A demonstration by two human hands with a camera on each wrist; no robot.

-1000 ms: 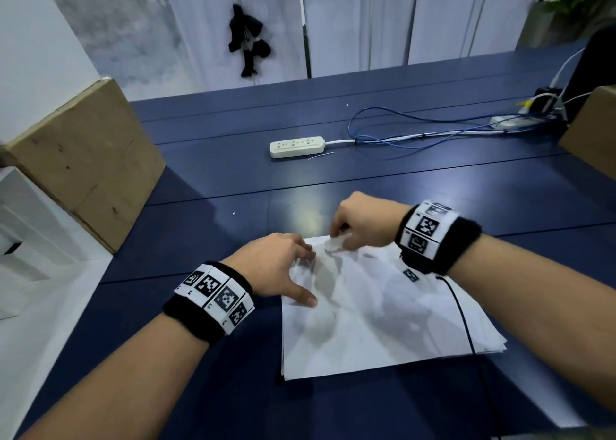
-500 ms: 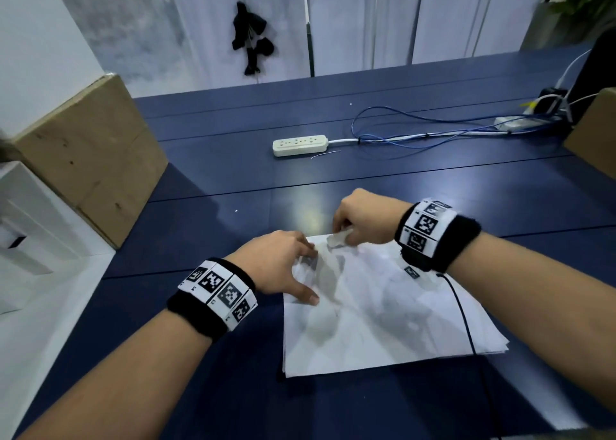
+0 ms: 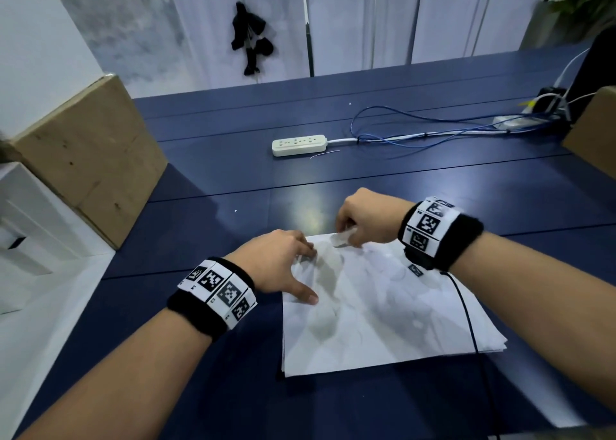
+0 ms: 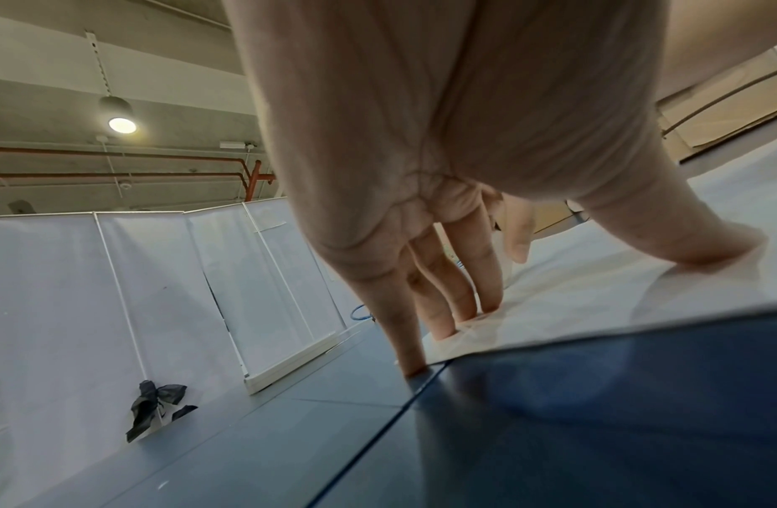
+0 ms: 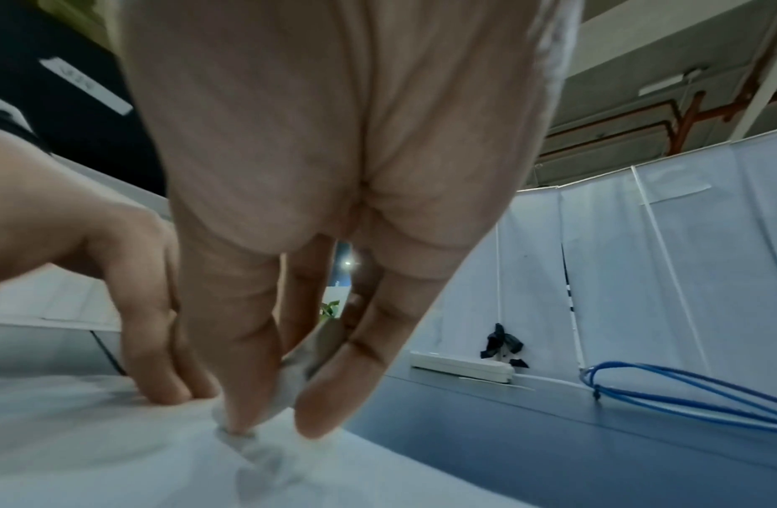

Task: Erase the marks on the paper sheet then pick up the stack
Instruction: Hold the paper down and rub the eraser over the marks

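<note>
A stack of white paper sheets (image 3: 383,316) lies on the dark blue table (image 3: 233,389) in front of me. My left hand (image 3: 283,266) presses on the sheet's far left corner, fingers spread and straight; the left wrist view shows its fingertips (image 4: 469,314) on the paper (image 4: 595,292). My right hand (image 3: 363,219) is at the sheet's far edge and pinches a small white eraser (image 3: 343,238). In the right wrist view the eraser (image 5: 291,378) sits between thumb and fingers, pressed down on the paper (image 5: 117,446). The motion blurs it. I can make out no marks on the sheet.
A white power strip (image 3: 298,144) with blue and white cables (image 3: 416,129) lies further back on the table. Cardboard boxes stand at the left (image 3: 90,156) and at the right edge (image 3: 593,133). A white surface (image 3: 40,306) borders the table on the left.
The right hand with the eraser has shifted slightly along the sheet's far edge in a rubbing motion. The left hand stays pressed on the corner.
</note>
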